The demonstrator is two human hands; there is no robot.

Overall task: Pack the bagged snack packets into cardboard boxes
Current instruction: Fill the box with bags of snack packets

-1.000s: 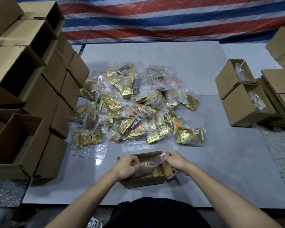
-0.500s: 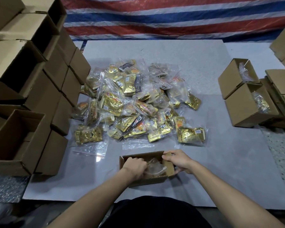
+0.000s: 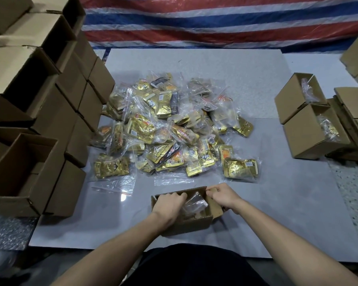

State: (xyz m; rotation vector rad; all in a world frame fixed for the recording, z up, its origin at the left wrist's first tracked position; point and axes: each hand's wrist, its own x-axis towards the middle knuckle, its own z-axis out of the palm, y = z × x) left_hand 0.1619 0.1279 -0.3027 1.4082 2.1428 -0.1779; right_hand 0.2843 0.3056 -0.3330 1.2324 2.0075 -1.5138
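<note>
A small open cardboard box (image 3: 186, 226) sits on the near part of a grey sheet (image 3: 277, 213) laid over a speckled floor (image 3: 351, 182), right in front of the person. A clear bag of snack packets (image 3: 194, 203) lies inside it, crumpled against the bottom. The left hand (image 3: 170, 205) reaches down into the box's left side with its fingers (image 3: 179, 196) bent over the bag; their tips are hidden, so I cannot tell whether they grip the bag or only press on it. The right hand (image 3: 221, 196) holds the box's right wall, its fingers (image 3: 212, 189) curled over the top edge at the far corner. Beyond the box, a loose pile of bagged gold packets (image 3: 174, 129) covers the middle of the sheet, with one bag (image 3: 241, 167) lying apart at its near right edge and some empty clear zip bags (image 3: 116, 185) at its near left. A stack of open empty boxes (image 3: 29, 100) stands along the left. At the right, two boxes (image 3: 304, 137) stand touching, each with a bag in it, beside a stack of flattened cardboard (image 3: 355, 120). A red, white and blue striped tarp (image 3: 215, 21) hangs behind.
</note>
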